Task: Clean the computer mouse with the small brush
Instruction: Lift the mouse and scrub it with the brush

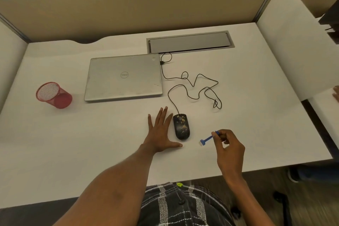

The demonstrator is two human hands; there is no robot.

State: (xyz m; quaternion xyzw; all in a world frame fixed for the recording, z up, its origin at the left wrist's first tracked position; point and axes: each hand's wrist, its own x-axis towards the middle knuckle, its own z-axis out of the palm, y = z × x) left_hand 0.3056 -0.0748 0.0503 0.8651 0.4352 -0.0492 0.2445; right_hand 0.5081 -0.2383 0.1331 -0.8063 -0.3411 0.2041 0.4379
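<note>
White cubicle table (238, 115) with tan partition walls behind it, so you've got a pretty bare spot to work on. Your mouse (181, 126) sits just below the middle of the frame, black and speckled with yellowish crumbs, its cable (194, 86) looping up toward the closed laptop (124, 77) at centre-left. A red mesh cup (54, 95) stands well off at the left.

Your left hand (161, 132) lies flat and spread wide on the table just beside the mouse, holding nothing. Your right hand (227, 145) pinches the blue small brush (208, 137) by the handle end, bristle head pointing down-left toward the mouse, not touching it yet.

Handling-wise, I'd guess the mouse is light, hard plastic and will skate around under brushing, so pin it by the sides with your left hand. The brush looks tiny and stiff, so a fingertip grip seems right.
</note>
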